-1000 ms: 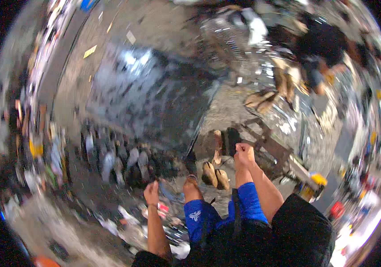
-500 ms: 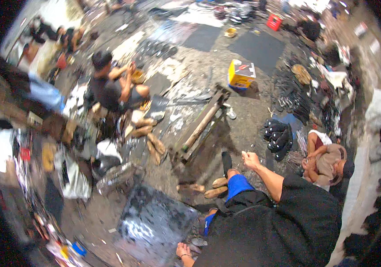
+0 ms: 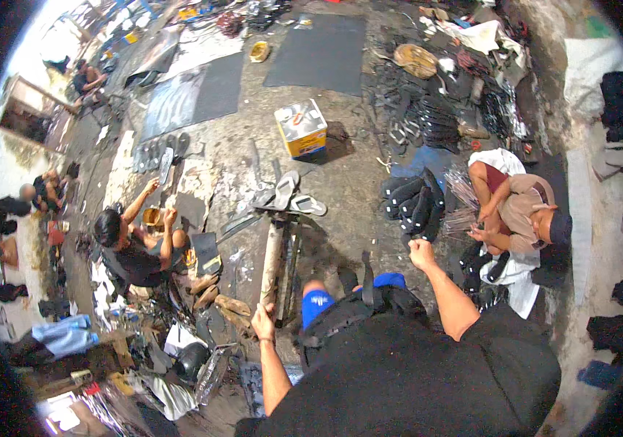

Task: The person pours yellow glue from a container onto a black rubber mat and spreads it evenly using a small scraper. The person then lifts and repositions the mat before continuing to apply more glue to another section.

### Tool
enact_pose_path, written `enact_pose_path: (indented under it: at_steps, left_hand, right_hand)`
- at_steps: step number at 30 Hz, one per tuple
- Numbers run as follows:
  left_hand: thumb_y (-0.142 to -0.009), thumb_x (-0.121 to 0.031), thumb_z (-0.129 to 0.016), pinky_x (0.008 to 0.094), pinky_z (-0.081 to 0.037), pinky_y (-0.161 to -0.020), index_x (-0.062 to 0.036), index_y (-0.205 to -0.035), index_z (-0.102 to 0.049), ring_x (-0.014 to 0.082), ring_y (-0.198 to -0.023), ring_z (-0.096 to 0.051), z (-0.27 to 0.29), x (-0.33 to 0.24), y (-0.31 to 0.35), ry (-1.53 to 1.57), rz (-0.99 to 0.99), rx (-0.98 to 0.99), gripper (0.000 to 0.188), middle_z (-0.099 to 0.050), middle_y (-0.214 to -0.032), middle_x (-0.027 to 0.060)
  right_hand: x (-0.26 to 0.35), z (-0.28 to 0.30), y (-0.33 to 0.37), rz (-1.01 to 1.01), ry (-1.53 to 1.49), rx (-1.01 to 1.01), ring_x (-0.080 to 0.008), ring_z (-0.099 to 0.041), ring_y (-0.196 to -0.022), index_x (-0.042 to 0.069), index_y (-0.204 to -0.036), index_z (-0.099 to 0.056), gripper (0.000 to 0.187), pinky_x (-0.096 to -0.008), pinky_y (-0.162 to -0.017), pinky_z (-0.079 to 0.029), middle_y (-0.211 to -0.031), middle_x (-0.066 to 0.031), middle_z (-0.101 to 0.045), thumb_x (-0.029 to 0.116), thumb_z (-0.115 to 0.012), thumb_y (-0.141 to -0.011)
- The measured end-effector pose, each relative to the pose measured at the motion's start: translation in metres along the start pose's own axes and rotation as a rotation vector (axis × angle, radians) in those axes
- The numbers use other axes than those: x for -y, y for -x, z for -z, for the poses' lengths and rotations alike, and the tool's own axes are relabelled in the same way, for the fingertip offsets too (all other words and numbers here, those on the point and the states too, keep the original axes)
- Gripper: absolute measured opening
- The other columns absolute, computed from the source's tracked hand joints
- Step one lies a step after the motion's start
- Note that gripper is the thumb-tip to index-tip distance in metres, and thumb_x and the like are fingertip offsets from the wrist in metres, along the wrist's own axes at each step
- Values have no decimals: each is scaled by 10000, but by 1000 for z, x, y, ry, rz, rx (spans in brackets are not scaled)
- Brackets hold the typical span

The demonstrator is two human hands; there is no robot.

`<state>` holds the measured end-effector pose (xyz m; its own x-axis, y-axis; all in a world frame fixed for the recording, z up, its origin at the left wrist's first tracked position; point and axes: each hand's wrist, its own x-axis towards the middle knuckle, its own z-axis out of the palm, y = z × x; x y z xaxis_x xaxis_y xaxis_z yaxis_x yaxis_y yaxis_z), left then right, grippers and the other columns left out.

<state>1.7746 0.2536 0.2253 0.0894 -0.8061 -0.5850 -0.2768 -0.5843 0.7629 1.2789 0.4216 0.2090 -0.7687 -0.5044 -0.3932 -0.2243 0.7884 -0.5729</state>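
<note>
Sitting at the left, a black-clad co-worker (image 3: pixel 133 251) is being seen with both hands raised. Brown shoe lasts (image 3: pixel 233 304) are being noted on the floor near the left hand (image 3: pixel 262 320), which is being held partly curled at the near end of a narrow wooden bench (image 3: pixel 271 262); whether it is being gripped cannot be told. Gray flip-flops (image 3: pixel 286 191) are being supported at the bench's far end, and could be knocked off by a jolt. The right hand (image 3: pixel 421 253) is being held as a loose fist, nothing visible in it, just beside piled black slippers (image 3: pixel 415 200), which could be toppled by a careless brush.
</note>
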Motion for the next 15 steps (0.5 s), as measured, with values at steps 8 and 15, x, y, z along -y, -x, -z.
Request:
enact_pose_path:
  at_steps: [8,15]
  left_hand:
    - [-956,-250,-589,310,-552,-662,-43,-1148,-634,177,-860,-668,-92,-84,-129,-83,102,180,286,-679,-1029,80]
    - [-844,-266,-718,276,-483,-583,-26,-796,-709,113,-598,-594,-206,-184,-232,-222,97,183,245,-675,-701,37]
  right_hand:
    - [31,16,-73,-323,-214,-114,-323,-629,-542,-31,-674,-590,493,-459,-601,-495,-615,-200,-608,349,-431,-945]
    - [-90,9,-129,-247,-142,-58,-142,-575,-486,14,-633,-652,285,-295,-430,-422,-583,-63,-621,206,-687,-841]
